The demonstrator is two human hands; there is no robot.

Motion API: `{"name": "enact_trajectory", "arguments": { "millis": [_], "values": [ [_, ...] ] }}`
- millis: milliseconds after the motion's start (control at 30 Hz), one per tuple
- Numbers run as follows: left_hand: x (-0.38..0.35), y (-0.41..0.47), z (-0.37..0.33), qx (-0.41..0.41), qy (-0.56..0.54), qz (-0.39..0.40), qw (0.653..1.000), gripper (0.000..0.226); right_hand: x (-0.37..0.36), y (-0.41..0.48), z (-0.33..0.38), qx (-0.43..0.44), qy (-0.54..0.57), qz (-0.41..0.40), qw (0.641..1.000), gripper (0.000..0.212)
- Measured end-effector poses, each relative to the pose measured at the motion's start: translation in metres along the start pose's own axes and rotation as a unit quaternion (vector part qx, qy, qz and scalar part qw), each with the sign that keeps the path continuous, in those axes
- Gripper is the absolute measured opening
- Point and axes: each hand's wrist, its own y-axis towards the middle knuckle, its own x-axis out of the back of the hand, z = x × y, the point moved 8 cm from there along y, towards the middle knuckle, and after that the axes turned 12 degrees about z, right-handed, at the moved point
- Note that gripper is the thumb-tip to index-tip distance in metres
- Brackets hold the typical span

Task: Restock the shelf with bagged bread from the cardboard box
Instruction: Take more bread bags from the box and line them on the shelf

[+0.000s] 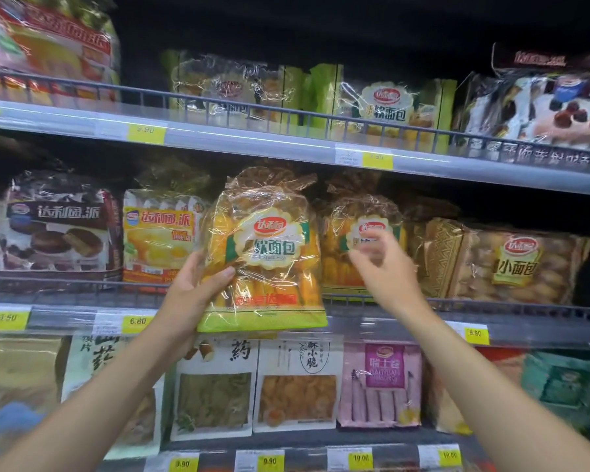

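Note:
My left hand [191, 294] grips a clear bag of yellow soft bread [269, 260] with a green bottom band, held upright in front of the middle shelf [406, 321]. The thumb lies across the bag's lower left front. My right hand [385, 264] hovers just right of that bag with fingers spread and nothing in them, in front of a second, like bag of soft bread [358, 240] standing on the middle shelf. The cardboard box is out of view.
Chocolate pie [58, 229] and yellow pie [157, 236] packs stand left on the middle shelf, a small-bread bag [511, 264] at right. The upper shelf [252, 137] holds more green bread bags [385, 107]. Snack pouches [297, 383] fill the shelf below.

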Motion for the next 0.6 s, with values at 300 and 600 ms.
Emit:
{"name": "enact_trajectory", "arguments": {
  "millis": [300,600],
  "values": [
    [-0.028,0.028,0.002,0.052,0.022,-0.016,0.998,0.060,-0.047,0.009,0.004,-0.084,0.114,0.157,0.977,0.073],
    [-0.013,0.074,-0.018,0.100,0.190,-0.073,0.974,0.076,-0.049,0.050,0.010,-0.106,0.190,0.072,0.973,0.054]
  ]
}}
